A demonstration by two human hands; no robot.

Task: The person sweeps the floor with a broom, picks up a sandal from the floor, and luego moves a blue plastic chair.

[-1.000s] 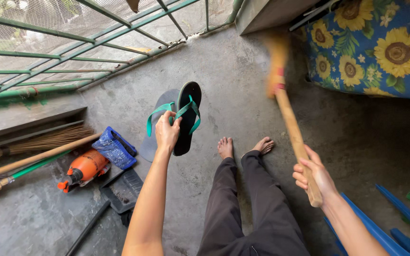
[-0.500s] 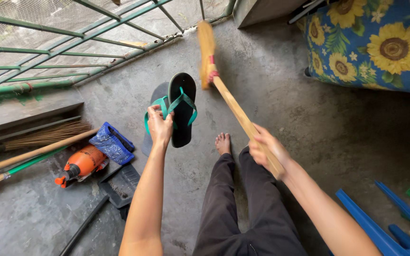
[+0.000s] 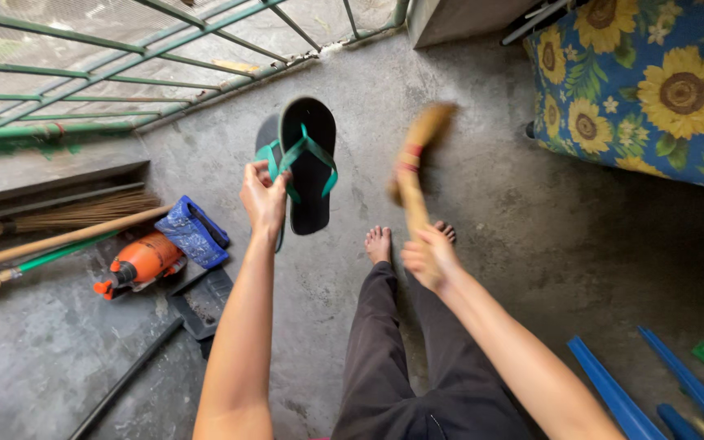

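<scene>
Holding a pair of black flip-flops up by their teal straps, the left hand fingers pinch them above the concrete floor; the right hand grips a short broom just right of the flip-flops, sweeping seemingly underway, unfinished.

I am seeing no signs or screens; lying by the brooms, an orange spray bottle is perhaps wearing a label.

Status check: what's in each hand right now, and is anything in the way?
Left hand grips flip-flops by the straps. Right hand grips broom, blurred. Bare feet below; dustpan off left.
</scene>
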